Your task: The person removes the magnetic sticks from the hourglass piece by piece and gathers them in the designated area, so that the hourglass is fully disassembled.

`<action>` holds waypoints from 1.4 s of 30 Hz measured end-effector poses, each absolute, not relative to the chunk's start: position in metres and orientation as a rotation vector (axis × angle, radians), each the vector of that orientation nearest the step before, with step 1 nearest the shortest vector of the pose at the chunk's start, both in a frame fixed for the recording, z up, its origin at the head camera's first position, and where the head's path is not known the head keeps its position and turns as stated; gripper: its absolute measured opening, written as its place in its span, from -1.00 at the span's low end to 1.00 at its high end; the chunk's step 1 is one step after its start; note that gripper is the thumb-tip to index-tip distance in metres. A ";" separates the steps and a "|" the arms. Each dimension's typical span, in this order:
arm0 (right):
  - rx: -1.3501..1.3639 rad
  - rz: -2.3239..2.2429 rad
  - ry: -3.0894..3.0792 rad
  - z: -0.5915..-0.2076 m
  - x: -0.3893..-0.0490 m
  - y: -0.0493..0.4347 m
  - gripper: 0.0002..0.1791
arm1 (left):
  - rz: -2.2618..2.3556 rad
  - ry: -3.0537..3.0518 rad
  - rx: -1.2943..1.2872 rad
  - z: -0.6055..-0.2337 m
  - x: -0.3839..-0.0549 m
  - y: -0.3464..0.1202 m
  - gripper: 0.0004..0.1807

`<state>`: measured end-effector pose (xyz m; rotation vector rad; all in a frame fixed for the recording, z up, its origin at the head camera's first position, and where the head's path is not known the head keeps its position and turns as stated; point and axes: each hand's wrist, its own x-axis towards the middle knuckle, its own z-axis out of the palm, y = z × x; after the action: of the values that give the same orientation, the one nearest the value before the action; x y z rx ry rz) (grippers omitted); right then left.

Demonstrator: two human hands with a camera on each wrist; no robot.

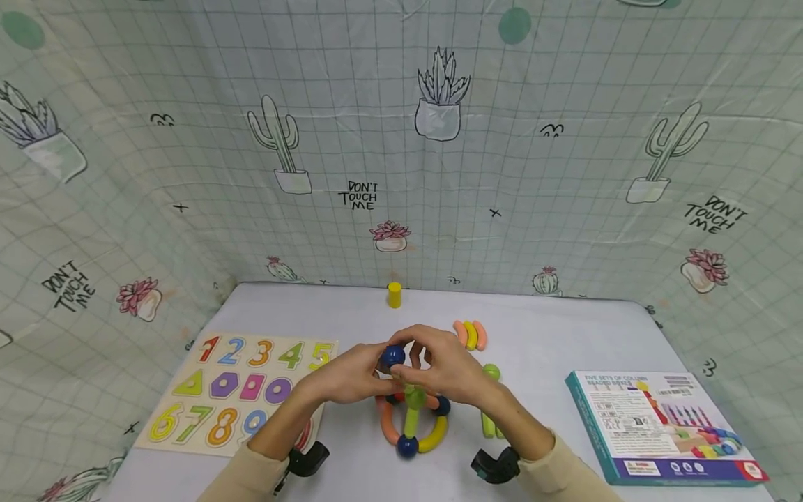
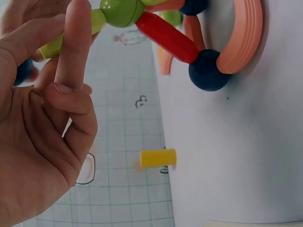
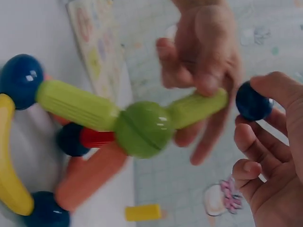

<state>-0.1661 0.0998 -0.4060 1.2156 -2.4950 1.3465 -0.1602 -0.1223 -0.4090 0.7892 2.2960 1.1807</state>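
Observation:
A construction of magnetic sticks and balls stands on the table. Its base ring has curved orange sticks (image 2: 246,38), a yellow curved stick (image 1: 434,435) and dark blue balls (image 1: 407,447). Straight green, red (image 2: 168,38) and orange sticks lean up to a green ball (image 3: 144,128). From that ball a short green stick (image 3: 199,109) points upward, and my left hand (image 1: 351,373) pinches it. Beside its free end my right hand (image 1: 448,362) holds another dark blue ball (image 3: 253,100) between thumb and fingers. A small gap separates ball and stick in the right wrist view.
A number and shape puzzle board (image 1: 203,387) lies at left. Beyond the hands stand a yellow cylinder (image 1: 394,295) and several curved sticks (image 1: 470,335). Green pieces (image 1: 491,371) lie right of the construction, partly behind my right arm. A toy box (image 1: 668,425) is at right.

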 end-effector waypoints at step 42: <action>0.425 0.812 -3.313 -0.466 -0.184 0.263 -0.64 | 1.273 2.195 0.776 -0.426 -0.163 -0.123 -0.78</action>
<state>-0.1839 0.2626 -0.4659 0.4251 -3.3126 0.8122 -0.1628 -0.1226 -0.4259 0.7758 2.1950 1.2727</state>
